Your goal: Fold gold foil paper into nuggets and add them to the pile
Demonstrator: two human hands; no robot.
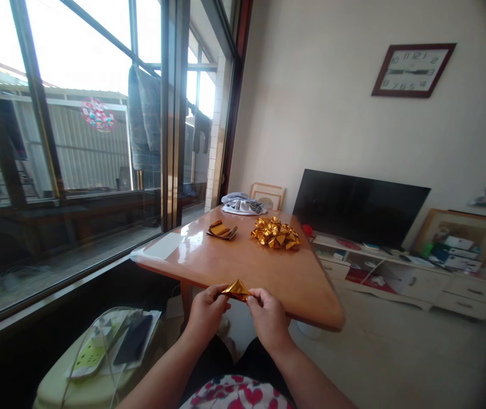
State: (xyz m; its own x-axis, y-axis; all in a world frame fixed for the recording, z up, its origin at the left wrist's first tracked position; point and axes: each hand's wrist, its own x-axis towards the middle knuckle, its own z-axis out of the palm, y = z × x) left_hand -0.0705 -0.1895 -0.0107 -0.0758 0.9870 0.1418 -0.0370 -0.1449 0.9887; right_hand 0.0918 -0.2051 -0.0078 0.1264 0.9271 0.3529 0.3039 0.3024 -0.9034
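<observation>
A piece of shiny gold foil paper, folded to a peak in its middle, is stretched between my two hands just off the table's near edge. My left hand pinches its left corner between thumb and fingers. The right corner is pinched by my right hand. On the wooden table beyond lies a small stack of flat gold paper sheets. To the right of that stack sits a heap of folded gold foil pieces.
Folded cloth lies at the table's far end. A pale green stool at lower left bears a phone, a power strip and cables. A television stands on a white cabinet at right; a window is left.
</observation>
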